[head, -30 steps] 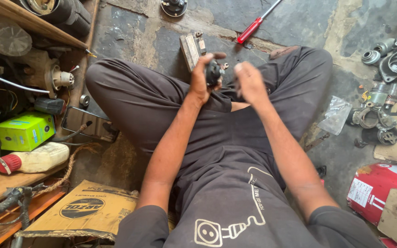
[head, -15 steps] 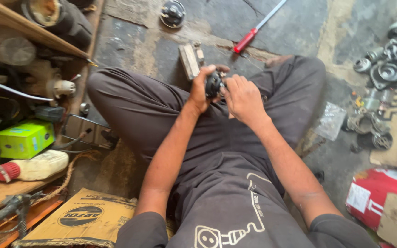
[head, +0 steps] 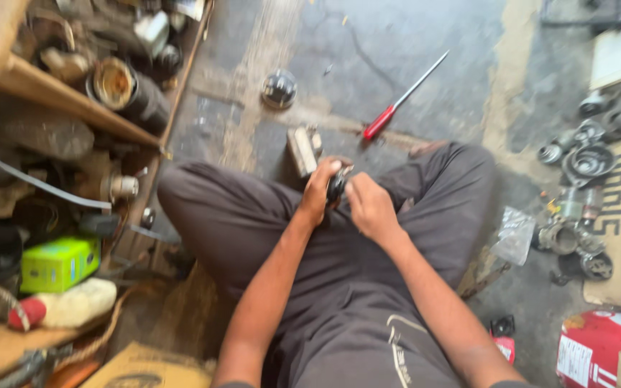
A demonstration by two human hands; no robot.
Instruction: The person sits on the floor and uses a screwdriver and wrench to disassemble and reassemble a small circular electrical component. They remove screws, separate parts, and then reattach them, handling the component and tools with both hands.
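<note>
Two hands (head: 321, 190) (head: 369, 208); one red-handled screwdriver (head: 404, 95); one green box (head: 59, 263); one red canister (head: 605, 348)

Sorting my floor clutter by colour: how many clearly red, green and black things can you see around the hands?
Red: 2, the red-handled screwdriver and red container
Green: 1, the green box
Black: 1, the black part between left hand and right hand
Total: 4
</note>
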